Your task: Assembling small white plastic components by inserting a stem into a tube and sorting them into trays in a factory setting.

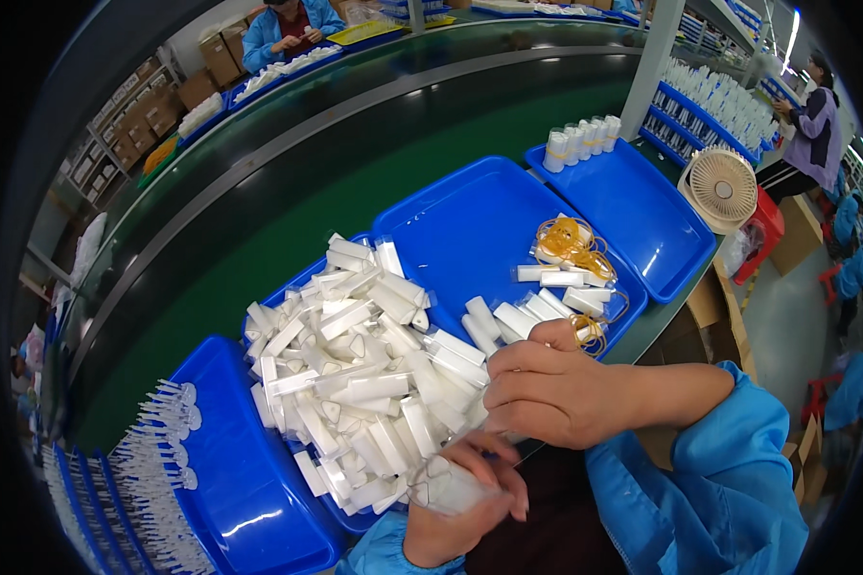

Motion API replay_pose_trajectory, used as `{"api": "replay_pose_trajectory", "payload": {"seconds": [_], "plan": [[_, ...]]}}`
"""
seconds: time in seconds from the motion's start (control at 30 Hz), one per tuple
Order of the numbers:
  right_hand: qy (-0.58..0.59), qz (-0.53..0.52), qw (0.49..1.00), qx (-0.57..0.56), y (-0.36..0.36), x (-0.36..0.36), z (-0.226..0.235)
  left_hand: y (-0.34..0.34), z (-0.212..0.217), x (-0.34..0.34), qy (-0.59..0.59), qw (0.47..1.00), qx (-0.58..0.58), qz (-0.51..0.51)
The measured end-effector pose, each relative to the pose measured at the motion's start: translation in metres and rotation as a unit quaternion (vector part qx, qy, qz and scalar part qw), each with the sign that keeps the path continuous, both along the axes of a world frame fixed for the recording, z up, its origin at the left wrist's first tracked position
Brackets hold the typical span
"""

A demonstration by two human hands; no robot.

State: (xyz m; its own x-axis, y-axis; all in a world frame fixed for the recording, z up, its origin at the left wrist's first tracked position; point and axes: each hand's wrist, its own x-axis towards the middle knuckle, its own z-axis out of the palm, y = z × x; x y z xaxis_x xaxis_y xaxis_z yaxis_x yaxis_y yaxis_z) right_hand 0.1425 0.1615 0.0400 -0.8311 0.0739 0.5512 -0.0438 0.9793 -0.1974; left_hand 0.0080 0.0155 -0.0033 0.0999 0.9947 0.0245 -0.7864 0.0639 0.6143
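My left hand (475,513), partly smeared by motion, is closed around a clear-wrapped white piece (443,487) at the near edge of a heap. Just above and to its right, my right hand (556,393) has its fingers curled together; whatever they grip is hidden. The heap of white, clear-wrapped triangular pieces (360,383) fills a blue tray to the left of my right hand. Beyond my right hand, a short row of the same pieces (513,318) lies in another blue tray (460,220), beside a tangle of yellow-brown rubber bands (571,241).
At the right, a blue tray (633,216) carries banded white bundles (582,142) at its far end, near a beige fan (722,187). A blue tray (259,479) and racks of white pronged parts (158,450) stand left. A green conveyor belt (288,206) runs behind; people work beyond.
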Motion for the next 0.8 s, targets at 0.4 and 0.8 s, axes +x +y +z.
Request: {"api": "replay_pose_trajectory", "payload": {"seconds": [0.4,0.8], "plan": [[0.023,0.231,0.53,-0.816,-0.005,0.005,0.017,-0.009,0.023,-0.001,0.524,0.822,0.057,0.216],[-0.008,0.498,0.528,-0.688,-0.04,0.006,-0.01,-0.01,0.033,-0.021,0.223,0.959,-0.057,0.167]]}}
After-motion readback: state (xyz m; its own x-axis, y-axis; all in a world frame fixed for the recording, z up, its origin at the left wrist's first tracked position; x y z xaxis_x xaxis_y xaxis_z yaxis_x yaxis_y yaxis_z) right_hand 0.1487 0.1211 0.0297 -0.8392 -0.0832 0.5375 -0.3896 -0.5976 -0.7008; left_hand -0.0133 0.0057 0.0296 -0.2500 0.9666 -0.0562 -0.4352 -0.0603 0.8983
